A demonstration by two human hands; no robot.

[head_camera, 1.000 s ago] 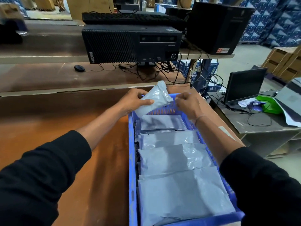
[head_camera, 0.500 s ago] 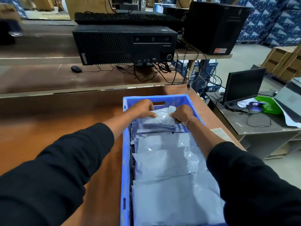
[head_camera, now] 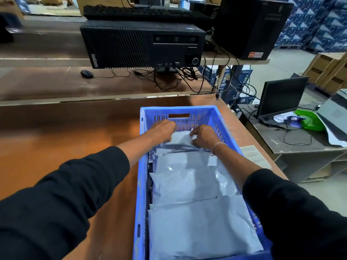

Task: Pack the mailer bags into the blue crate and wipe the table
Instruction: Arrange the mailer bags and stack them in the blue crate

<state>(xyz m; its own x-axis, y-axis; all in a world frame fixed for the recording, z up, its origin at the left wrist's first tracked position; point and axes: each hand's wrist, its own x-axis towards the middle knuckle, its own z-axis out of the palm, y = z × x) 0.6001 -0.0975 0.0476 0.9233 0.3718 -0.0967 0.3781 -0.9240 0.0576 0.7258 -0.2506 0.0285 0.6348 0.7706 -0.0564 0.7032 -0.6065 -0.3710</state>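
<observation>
Head view: the left hand [head_camera: 163, 130] and the right hand [head_camera: 203, 136] are both down at the far end of the blue crate [head_camera: 141, 166], each with fingers curled onto the top edge of the farthest mailer bag [head_camera: 179, 140], the left at its left corner, the right at its right corner (whether the fingertips pinch the plastic or only press it is hard to tell, as they are tucked under the knuckles). That bag lies flat against the crate's far slotted wall, on top of the row. Toward the person, more grey mailer bags [head_camera: 195, 184] lie overlapping like shingles along the crate's length, the nearest one [head_camera: 202, 229] filling the near end. The crate sits on the brown table [head_camera: 65, 139], near its right edge, with a printed paper slip [head_camera: 255, 156] just beside it on the right. Beyond, on a shelf, stands a black desktop computer [head_camera: 142, 46], with a mouse [head_camera: 86, 73] below it.
</observation>
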